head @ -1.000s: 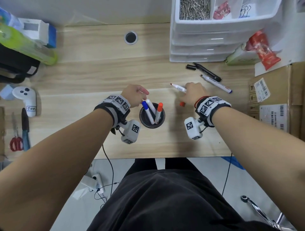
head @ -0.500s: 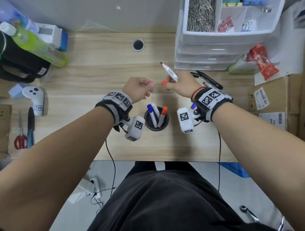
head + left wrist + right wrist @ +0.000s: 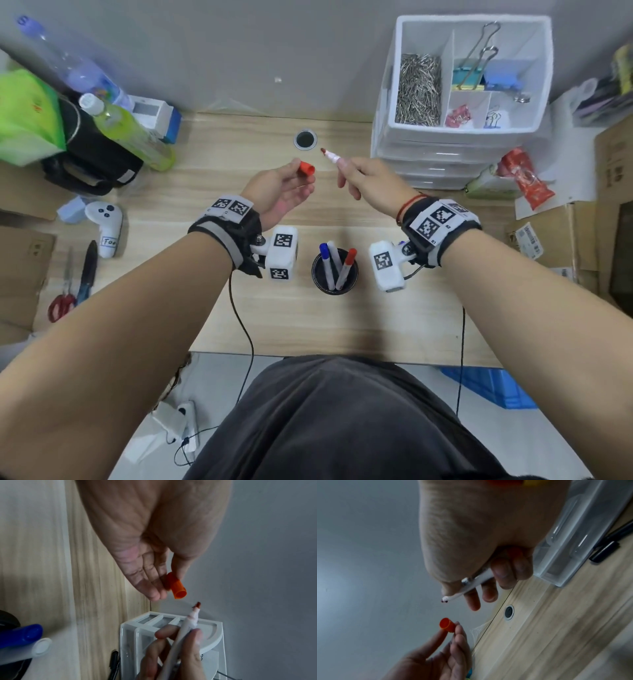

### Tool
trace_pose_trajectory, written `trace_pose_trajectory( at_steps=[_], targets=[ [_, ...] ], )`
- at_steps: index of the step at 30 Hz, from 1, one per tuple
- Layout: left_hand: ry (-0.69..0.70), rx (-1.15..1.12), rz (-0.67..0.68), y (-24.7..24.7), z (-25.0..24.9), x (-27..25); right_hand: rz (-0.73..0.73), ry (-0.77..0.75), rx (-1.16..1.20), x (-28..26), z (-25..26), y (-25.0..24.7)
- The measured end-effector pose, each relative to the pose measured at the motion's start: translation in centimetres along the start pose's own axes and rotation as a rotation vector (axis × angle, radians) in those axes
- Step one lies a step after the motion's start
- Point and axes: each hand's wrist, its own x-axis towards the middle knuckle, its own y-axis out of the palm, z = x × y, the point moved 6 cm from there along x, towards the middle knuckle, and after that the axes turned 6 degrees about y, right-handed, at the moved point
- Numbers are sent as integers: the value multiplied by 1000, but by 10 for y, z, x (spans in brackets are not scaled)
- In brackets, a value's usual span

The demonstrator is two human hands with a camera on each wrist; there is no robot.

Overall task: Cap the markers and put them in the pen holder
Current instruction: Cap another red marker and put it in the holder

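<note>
My left hand pinches a red marker cap between thumb and fingertips, its open mouth toward the right; the cap shows clearly in the left wrist view. My right hand grips an uncapped white marker with its red tip aimed at the cap, a small gap between them; the marker and cap also appear in the right wrist view. A black pen holder stands near the desk's front edge between my wrists, with three capped markers in it.
A white drawer unit with clips and pins stands back right, a black marker and its loose cap beside it. Bottles and a bag sit back left, a white controller and scissors at left. Cardboard boxes flank the desk.
Both hands rose from the desk and moved away from me. The right hand lifted the uncapped marker; the red cap passed into the left hand, and the two are now held facing each other.
</note>
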Motion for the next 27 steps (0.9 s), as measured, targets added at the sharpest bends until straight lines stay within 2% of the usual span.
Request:
trace_pose_trajectory(
  at_steps=[12, 20, 27],
  targets=[
    [5, 8, -47, -2, -7, -3, 51, -57, -228, -6, 12, 12],
    [118, 167, -39, 2, -15, -6, 32, -32, -212, -5, 12, 14],
    [163, 160, -101, -2, -15, -3, 45, -10, -234, 1, 9, 20]
  ],
)
